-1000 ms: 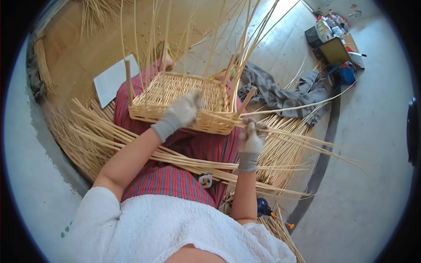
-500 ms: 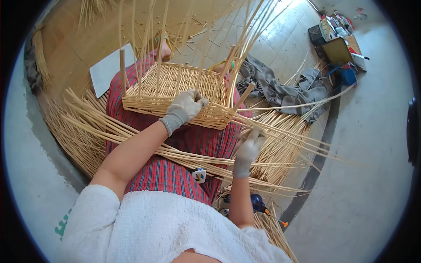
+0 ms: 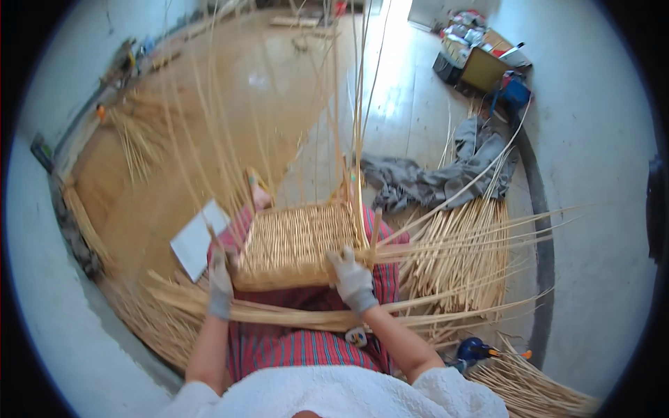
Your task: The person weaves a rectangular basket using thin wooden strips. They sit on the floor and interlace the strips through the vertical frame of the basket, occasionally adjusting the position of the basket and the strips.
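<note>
A shallow wicker basket [image 3: 303, 237] rests across my lap, its woven bottom showing, with short posts at its corners and long upright canes rising from its sides. My left hand [image 3: 220, 279], in a pale work glove, grips the basket's near left corner beside a post. My right hand [image 3: 352, 280], gloved the same way, is closed over the near wall towards the right corner. Several long loose canes [image 3: 488, 244] stick out to the right from that corner. Below the basket, a bundle of canes [image 3: 293, 317] lies across my thighs.
A tape measure [image 3: 355, 337] sits on my lap. A white board [image 3: 198, 240] lies left of my knee. To the right are a grey cloth [image 3: 432, 182], a cane heap [image 3: 456, 261] and a blue bottle with an orange nozzle [image 3: 475, 350]. Boxes with clutter [image 3: 482, 66] stand by the wall.
My left hand has gone from the near wall to the left corner. My right hand has come from the loose canes onto the basket. The view has tilted up, and the basket is turned slightly.
</note>
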A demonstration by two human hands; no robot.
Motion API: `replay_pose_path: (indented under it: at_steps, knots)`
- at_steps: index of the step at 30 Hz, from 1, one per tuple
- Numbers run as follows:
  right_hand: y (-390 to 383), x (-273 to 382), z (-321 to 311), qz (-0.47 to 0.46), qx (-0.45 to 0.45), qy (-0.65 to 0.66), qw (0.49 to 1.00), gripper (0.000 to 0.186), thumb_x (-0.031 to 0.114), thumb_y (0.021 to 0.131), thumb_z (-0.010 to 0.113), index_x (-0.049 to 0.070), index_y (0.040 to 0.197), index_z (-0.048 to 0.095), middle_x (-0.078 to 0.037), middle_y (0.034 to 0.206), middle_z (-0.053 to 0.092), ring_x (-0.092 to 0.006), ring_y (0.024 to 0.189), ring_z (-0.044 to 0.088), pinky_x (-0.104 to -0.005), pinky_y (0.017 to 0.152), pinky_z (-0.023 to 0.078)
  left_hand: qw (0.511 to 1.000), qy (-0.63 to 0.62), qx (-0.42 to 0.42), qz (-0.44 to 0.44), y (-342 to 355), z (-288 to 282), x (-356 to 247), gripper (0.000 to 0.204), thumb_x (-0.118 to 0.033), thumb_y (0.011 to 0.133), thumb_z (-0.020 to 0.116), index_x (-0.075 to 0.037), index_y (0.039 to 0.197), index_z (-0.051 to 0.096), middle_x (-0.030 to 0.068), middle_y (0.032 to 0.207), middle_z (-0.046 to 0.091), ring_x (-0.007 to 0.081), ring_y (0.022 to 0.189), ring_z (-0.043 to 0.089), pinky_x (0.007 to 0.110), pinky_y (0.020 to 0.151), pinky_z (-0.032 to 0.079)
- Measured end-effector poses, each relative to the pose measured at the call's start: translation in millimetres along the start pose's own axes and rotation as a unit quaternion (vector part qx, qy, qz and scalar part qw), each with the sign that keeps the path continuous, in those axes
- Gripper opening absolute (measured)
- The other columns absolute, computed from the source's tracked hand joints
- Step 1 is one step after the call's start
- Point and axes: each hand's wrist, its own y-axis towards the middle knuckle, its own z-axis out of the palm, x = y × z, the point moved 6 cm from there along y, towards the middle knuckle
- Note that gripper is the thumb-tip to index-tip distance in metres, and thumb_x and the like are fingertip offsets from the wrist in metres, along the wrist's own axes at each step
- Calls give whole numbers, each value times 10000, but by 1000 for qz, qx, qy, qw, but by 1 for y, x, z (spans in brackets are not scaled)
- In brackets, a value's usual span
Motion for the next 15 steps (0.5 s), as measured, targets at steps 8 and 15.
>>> replay_pose_path:
  at_steps: [8,15]
  knots:
    - [9,25,-120,-139,-142,11,980,822,237,682,876,271,1437,553,-150,1411,527,-318,945,704,-416,803,595,980,-149,127,41,-103,16,-177,607,-584,1040,501,-4,1166,632,31,802,606,149,693,627,303,668,550]
    - [-37,85,-196,-219,-291,390,846,589,245,877,817,44,1368,561,-132,1301,589,-261,1075,645,-411,899,539,919,-118,374,50,-201,131,-215,763,-268,975,654,26,1584,303,206,1563,445,314,1405,505,412,1196,359]
